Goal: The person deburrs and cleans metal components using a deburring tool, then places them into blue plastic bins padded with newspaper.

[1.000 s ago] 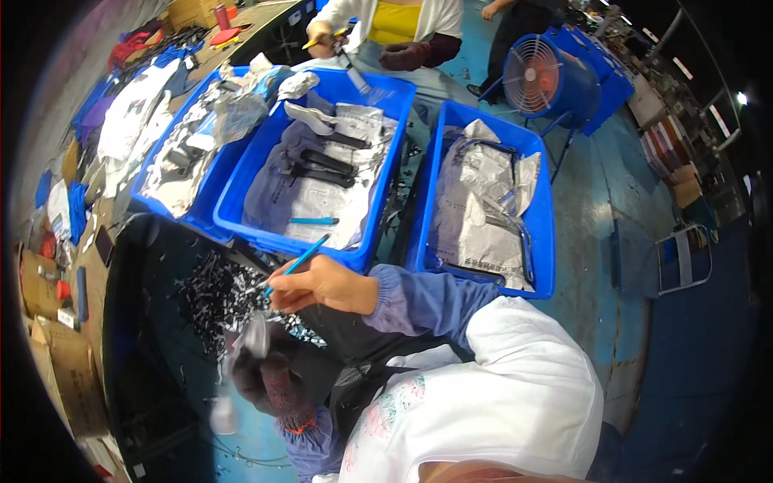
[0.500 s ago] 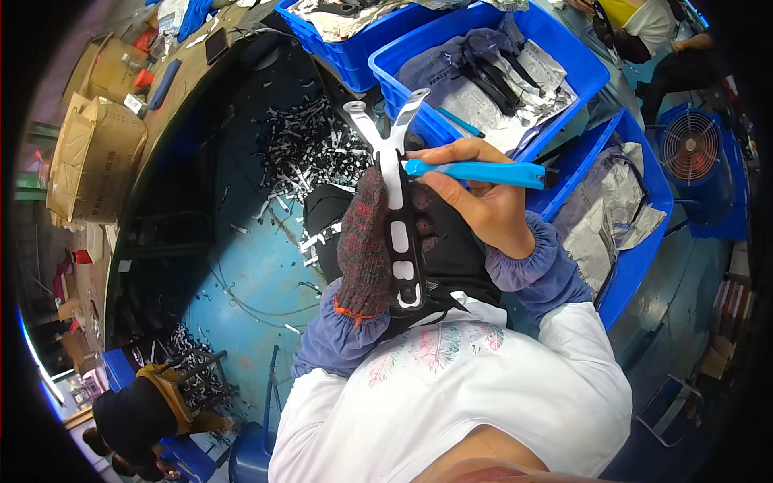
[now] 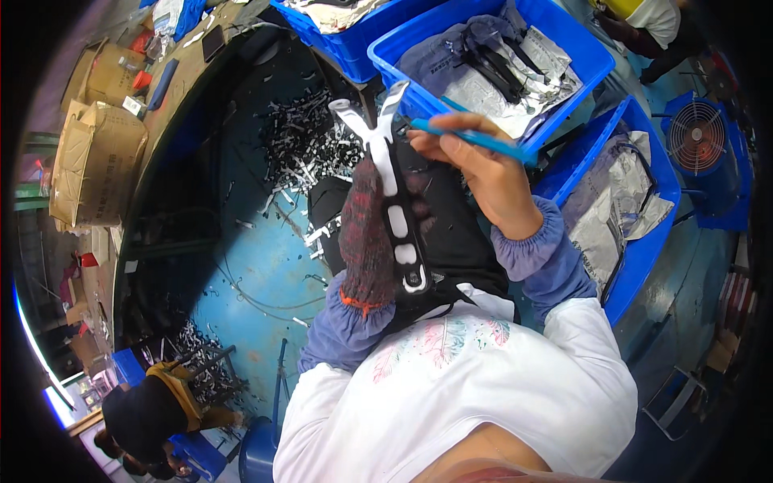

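My left hand [image 3: 366, 233], in a dark grey and red knitted glove, is wrapped round a Y-shaped black-and-white strip [image 3: 381, 165]. The strip stands lengthwise over my lap, its two white prongs at the far end and several white-filled slots along its black near end. My right hand [image 3: 501, 183] is bare and closed round a blue utility knife [image 3: 487, 143]. The knife is blurred, and its tip sits just right of the fork, apart from the strip. Whether the blade is out cannot be made out.
A blue crate [image 3: 592, 60] beyond my right hand holds black strips on crumpled paper; another blue crate [image 3: 664, 181] stands to the right. Black and white scraps [image 3: 298, 145] litter the floor. A workbench [image 3: 173, 88] curves along the left, with a cardboard box [image 3: 97, 165]. A fan [image 3: 696, 138] stands far right.
The knife has lifted off the strip, tilting as my right hand moved slightly away to the right. My left hand and the strip have shifted a little.
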Demonstrator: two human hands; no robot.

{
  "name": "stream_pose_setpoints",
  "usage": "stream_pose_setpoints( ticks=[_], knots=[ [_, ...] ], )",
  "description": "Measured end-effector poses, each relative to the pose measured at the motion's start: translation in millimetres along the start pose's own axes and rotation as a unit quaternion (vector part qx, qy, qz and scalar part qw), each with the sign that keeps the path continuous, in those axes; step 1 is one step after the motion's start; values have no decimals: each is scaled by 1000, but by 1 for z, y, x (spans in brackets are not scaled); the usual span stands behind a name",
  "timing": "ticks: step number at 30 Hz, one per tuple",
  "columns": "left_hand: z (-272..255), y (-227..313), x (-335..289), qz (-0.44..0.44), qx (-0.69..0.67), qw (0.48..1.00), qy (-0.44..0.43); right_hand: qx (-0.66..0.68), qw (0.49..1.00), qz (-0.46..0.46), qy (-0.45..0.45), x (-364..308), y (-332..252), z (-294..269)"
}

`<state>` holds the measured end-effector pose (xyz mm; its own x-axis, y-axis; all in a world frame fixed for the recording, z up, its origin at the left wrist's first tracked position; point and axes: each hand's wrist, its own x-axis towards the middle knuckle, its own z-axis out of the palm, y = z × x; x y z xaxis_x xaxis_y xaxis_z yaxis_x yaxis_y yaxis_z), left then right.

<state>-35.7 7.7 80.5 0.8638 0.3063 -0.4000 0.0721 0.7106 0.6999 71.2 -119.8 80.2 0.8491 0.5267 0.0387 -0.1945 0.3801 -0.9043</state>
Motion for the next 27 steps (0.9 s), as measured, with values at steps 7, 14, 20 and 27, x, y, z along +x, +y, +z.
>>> stream_pose_setpoints(
  ticks=[7, 14, 20, 27],
  knots=[
    [0, -9, 0, 46, 1, 999, 4, -18, 1000, 1, -21, -5, -9, 17],
    [-2, -16, 6, 115, 96, 987, 51, -80, 996, -28, 18, -6, 1, 25],
    [-14, 1, 25, 92, 12, 992, 81, -244, 964, -83, -70, -32, 28, 12],
    [-23, 15, 46, 185, -87, 969, 136, -231, 931, -44, -280, -75, 41, -3]
  ],
)
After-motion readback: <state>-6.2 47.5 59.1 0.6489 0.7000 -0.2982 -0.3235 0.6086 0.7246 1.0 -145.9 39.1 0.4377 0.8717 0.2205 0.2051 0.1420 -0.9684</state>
